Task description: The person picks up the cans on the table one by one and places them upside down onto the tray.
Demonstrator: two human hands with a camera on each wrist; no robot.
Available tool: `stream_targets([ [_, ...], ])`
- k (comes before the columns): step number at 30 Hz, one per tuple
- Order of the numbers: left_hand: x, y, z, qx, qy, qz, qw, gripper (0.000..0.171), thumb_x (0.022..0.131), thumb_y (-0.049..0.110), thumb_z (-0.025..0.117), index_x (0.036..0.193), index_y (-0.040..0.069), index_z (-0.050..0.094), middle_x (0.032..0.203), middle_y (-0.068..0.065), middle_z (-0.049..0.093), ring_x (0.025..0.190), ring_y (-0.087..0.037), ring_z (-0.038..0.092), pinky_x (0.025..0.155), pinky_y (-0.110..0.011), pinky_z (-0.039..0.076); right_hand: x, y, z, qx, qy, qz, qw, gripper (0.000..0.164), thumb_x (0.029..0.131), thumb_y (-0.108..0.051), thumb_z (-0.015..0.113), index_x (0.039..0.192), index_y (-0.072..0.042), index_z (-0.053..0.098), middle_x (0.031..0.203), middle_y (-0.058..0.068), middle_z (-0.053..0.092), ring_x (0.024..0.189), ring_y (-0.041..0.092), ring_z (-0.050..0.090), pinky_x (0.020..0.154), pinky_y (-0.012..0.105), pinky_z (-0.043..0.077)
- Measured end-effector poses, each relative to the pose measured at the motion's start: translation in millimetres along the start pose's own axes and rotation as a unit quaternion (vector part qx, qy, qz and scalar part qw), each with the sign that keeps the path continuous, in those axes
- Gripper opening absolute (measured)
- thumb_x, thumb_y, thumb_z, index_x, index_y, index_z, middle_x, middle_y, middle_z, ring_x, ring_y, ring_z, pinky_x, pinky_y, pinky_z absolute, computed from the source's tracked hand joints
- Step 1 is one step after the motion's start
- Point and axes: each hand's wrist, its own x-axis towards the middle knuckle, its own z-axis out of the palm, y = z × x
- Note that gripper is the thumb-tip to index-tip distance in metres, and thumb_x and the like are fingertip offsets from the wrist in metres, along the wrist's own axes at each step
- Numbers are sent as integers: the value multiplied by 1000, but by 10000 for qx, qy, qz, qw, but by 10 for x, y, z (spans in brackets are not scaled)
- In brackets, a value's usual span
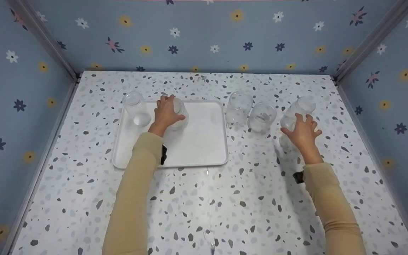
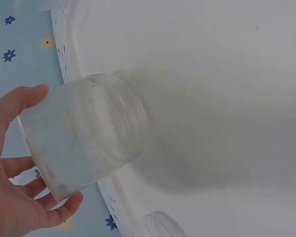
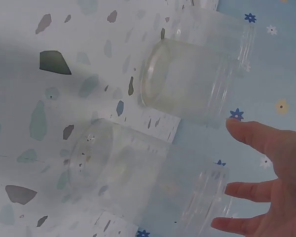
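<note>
My left hand (image 1: 166,112) grips a clear jar (image 2: 84,136) by its base, thumb on one side and fingers on the other. The jar is upside down, its threaded mouth toward the white tray (image 1: 204,148). A second clear jar (image 1: 135,106) stands on the tray's left side, its rim (image 2: 163,224) showing at the bottom of the left wrist view. My right hand (image 1: 302,136) has its fingers spread, with fingertips right at the threaded neck of an upright clear jar (image 3: 133,168). Another upright clear jar (image 3: 187,81) is beside it in the right wrist view.
Two more clear jars, a taller one (image 1: 239,106) and a shorter one (image 1: 261,117), stand just right of the tray. The speckled tabletop (image 1: 218,209) is bounded by blue flowered panels (image 1: 197,39) at the back and both sides.
</note>
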Motion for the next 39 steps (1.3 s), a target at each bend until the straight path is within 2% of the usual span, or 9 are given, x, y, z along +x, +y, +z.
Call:
stream_targets([
  [9, 69, 80, -35, 272, -225, 75, 9993, 89, 68, 27, 76, 137, -1, 27, 132, -24, 27, 120, -36, 25, 94, -53, 29, 41, 71, -21, 280, -130, 133, 9994, 76, 82, -31, 63, 138, -1, 21, 136, 32, 13, 119, 52, 15, 84, 69, 15],
  [16, 93, 111, -45, 362, -323, 78, 9988, 91, 68, 27, 76, 138, -1, 25, 132, -23, 26, 121, -36, 24, 94, -53, 28, 51, 79, -17, 350, -425, 237, 9982, 75, 83, -32, 61, 138, -1, 21, 133, 33, 15, 116, 54, 20, 83, 68, 22],
  [20, 96, 98, -39, 396, -323, 82, 9987, 91, 68, 28, 76, 138, -1, 25, 131, -24, 26, 121, -36, 24, 93, -54, 29, 35, 94, -3, 336, -517, 174, 9979, 73, 83, -28, 60, 137, 2, 21, 130, 35, 18, 113, 54, 24, 85, 64, 28],
  [24, 116, 82, -16, 396, -332, 73, 9986, 91, 68, 28, 76, 138, -1, 25, 132, -24, 26, 121, -36, 24, 94, -53, 28, 25, 107, 13, 319, -487, 84, 9983, 70, 83, -24, 60, 135, 6, 23, 127, 37, 22, 110, 54, 29, 86, 60, 32],
  [39, 152, 117, 30, 412, -383, 0, 9984, 91, 68, 27, 77, 138, -1, 25, 134, -23, 25, 123, -35, 22, 97, -53, 24, 20, 122, 14, 258, -305, 6, 9992, 60, 85, -16, 58, 132, 9, 29, 124, 38, 27, 108, 53, 33, 86, 58, 33],
])
